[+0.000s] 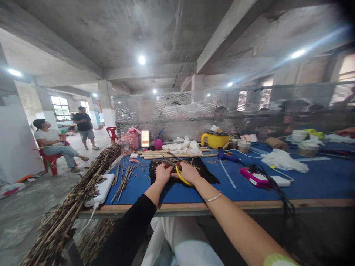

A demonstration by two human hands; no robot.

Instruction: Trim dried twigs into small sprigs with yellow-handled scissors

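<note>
Both my hands work over a black cloth (209,173) on the blue tabletop, close together. My left hand (163,173) is closed in a pinch on a thin dry twig, mostly hidden by the fingers. My right hand (189,173) is wrapped round yellow-handled scissors (183,178); their curved handle shows, but the blades are hidden behind the fingers. More dry twigs (173,161) lie on the cloth just beyond my hands. Cut brown stems (126,181) lie loose on the table to the left.
A long heap of dried stems (74,199) runs along the left edge, with a white power strip (104,188) beside it. Behind the cloth are wooden sticks (155,155), white cloths (183,146) and a yellow pot (217,140). A glue gun (229,156) and magenta box (255,178) lie right.
</note>
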